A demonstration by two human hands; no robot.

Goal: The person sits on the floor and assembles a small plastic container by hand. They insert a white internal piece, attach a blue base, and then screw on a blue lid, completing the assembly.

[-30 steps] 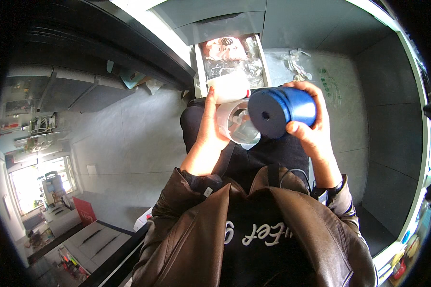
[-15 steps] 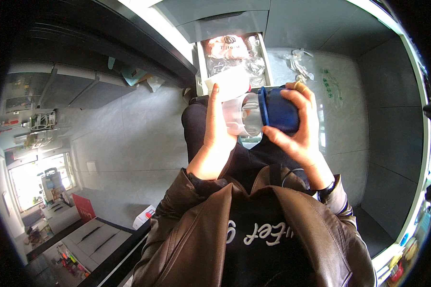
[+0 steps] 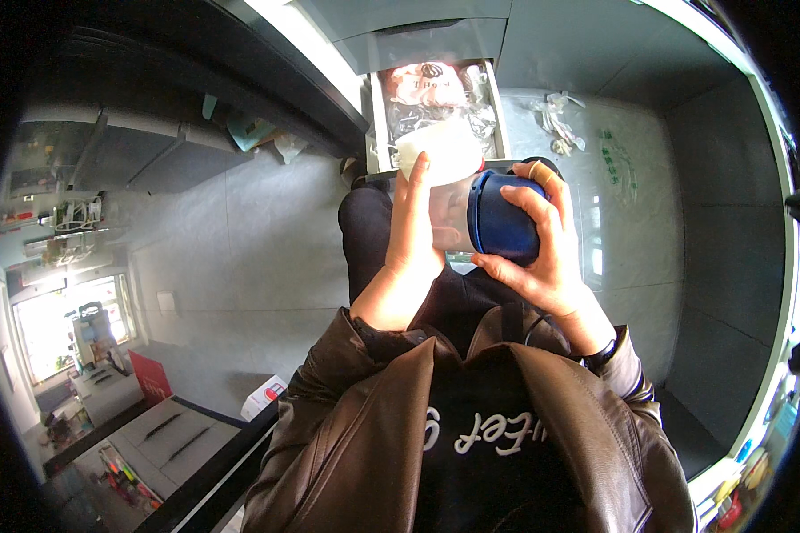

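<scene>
Above my lap, my right hand (image 3: 551, 240) is closed round a rounded dark-blue plastic cup-shaped part (image 3: 511, 220) with a raised rim. Its rim meets a clear plastic container (image 3: 451, 218), and the two lie sideways in one line. My left hand (image 3: 409, 235) presses its palm and fingers against the container's other end, holding it against the blue part. Just beyond my left fingertips is a white, overexposed item (image 3: 449, 147) with a bit of red at its edge. Whether the left fingers also hold it, I cannot tell.
An open drawer (image 3: 502, 120) ahead holds plastic bags and a pinkish printed package (image 3: 427, 84). On the grey floor to its right lie crumpled clear plastic (image 3: 558, 120) and a clear bag with green print (image 3: 618, 164). Grey cabinet panels (image 3: 729, 222) stand at right. A white-and-red box (image 3: 263, 397) is at lower left.
The blue part has moved left and closer to my left hand. Less of the clear plastic shows between my hands. My left hand has shifted slightly right.
</scene>
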